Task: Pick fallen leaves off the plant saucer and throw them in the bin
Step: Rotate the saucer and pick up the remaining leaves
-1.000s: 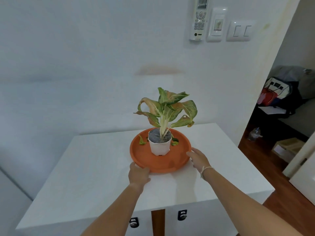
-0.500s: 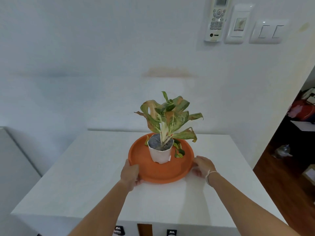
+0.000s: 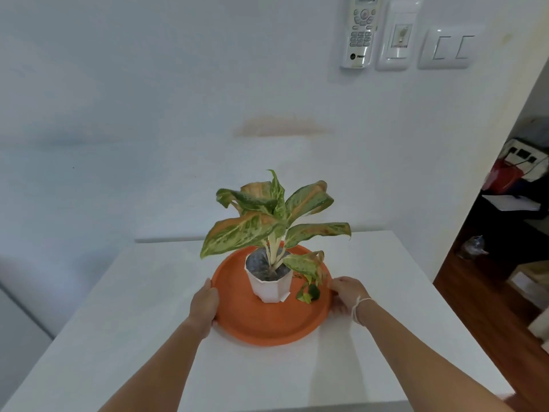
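Head view: left hand (image 3: 205,304) and right hand (image 3: 346,292) clasp the orange saucer (image 3: 267,325) by its rim. Fallen leaves (image 3: 309,294) look light and limp; pinch them gently

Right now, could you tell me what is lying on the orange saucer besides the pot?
On the orange saucer, right of the white pot, lie small fallen leaves, green and yellow. The pot and drooping foliage hide whatever lies behind them.

1. The saucer (image 3: 267,325) is plain orange.
2. The pot (image 3: 271,288) is white.
3. The plant (image 3: 267,215) has green leaves speckled cream, flushed orange-pink.
4. The table (image 3: 118,322) is white.
5. The fallen leaves (image 3: 309,294) are yellow-green.
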Demonstrator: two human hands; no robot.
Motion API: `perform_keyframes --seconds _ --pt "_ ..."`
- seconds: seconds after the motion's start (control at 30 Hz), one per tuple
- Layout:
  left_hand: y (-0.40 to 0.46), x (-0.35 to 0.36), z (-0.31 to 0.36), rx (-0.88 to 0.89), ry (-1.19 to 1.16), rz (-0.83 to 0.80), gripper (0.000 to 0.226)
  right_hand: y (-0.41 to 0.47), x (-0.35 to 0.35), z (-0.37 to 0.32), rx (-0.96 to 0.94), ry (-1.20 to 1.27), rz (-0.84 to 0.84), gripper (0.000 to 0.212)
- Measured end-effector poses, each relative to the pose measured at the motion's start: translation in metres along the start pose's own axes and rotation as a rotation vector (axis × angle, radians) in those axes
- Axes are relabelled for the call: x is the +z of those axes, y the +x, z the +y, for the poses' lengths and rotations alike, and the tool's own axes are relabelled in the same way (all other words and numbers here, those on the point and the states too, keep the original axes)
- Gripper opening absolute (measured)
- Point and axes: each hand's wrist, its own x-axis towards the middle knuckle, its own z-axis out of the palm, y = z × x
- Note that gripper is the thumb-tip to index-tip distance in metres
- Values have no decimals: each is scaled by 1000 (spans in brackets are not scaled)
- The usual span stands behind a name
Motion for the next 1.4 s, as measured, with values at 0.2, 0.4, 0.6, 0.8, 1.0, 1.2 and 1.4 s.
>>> perform_keyframes --seconds 0.2,0.4,0.6,0.8,1.0,1.2,1.4 --pt "9 1 -5 7 -51 37 59 -9 17 -9 61 92 49 17" --pt "-7 13 -3 36 -107 103 60 -23 41 -15 195 340 -68 14" --pt "-16 19 0 -10 -172 159 56 -33 38 -16 277 340 -257 9" --pt "-3 2 3 32 -40 156 55 -28 30 -12 223 348 -176 15" --pt "6 -15 2 91 -43 169 32 -13 21 -9 148 159 -26 12" --pt "3 -13 -3 121 -43 216 32 -6 21 -14 106 78 11 12" --pt "-14 8 0 90 -128 295 36 -13 31 -16 171 187 77 12"
